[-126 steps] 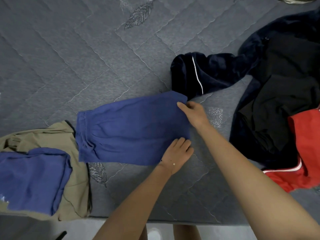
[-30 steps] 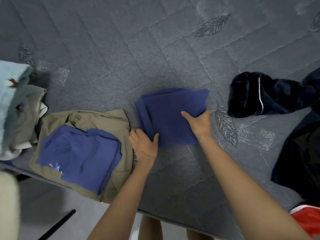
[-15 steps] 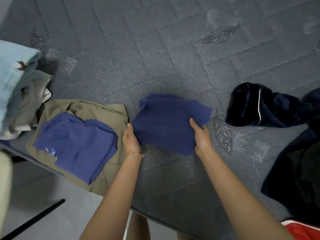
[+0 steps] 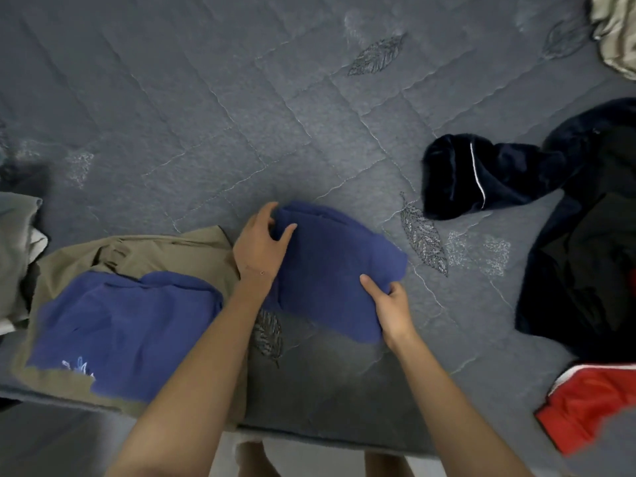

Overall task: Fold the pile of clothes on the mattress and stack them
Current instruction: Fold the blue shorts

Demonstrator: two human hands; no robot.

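A folded blue garment (image 4: 330, 266) is lifted just above the grey quilted mattress (image 4: 213, 108), near its front edge. My left hand (image 4: 260, 246) grips its far left corner, thumb on top. My right hand (image 4: 390, 306) pinches its near right edge. To the left lies the stack: a folded blue shirt (image 4: 127, 328) on top of a folded khaki garment (image 4: 161, 253). At the right lie the unfolded clothes: a dark navy velvet garment (image 4: 499, 173) with a white stripe, a black piece (image 4: 605, 270) and a red piece (image 4: 592, 404).
More folded clothes (image 4: 15, 249) in pale grey and white sit at the far left edge. A beige cloth (image 4: 616, 32) shows at the top right corner. The mattress's front edge (image 4: 309, 438) runs just below my arms, with the floor and my feet beneath.
Since the first frame the blue garment has been folded smaller. In the last second both hands lifted it off the mattress and carried it a little left, toward the khaki and blue stack.
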